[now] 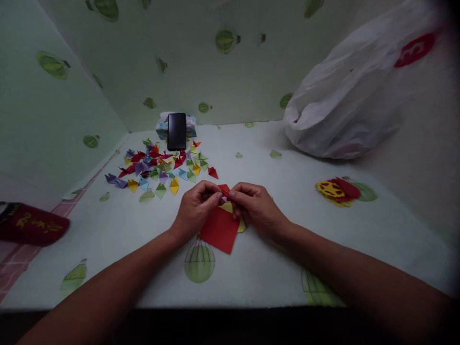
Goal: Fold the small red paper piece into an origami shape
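Between my fingertips is a small piece of folded red paper [224, 190]. My left hand [197, 206] pinches it from the left side, and my right hand [257, 206] pinches it from the right. Just below them lies a flat red paper square [220, 231], with yellow paper [242, 225] partly showing from under it. Beyond my left hand spreads a heap of small folded paper figures [161, 167] in red, purple, yellow, green and blue. The exact folds of the held piece are too small to make out.
A black phone [176, 132] leans on a tissue pack [161, 128] behind the heap. At the back right sits a large white plastic bag [345, 105]. Yellow and red cut-out shapes [334, 190] lie right of my hands; a red can [34, 224] is at the left edge.
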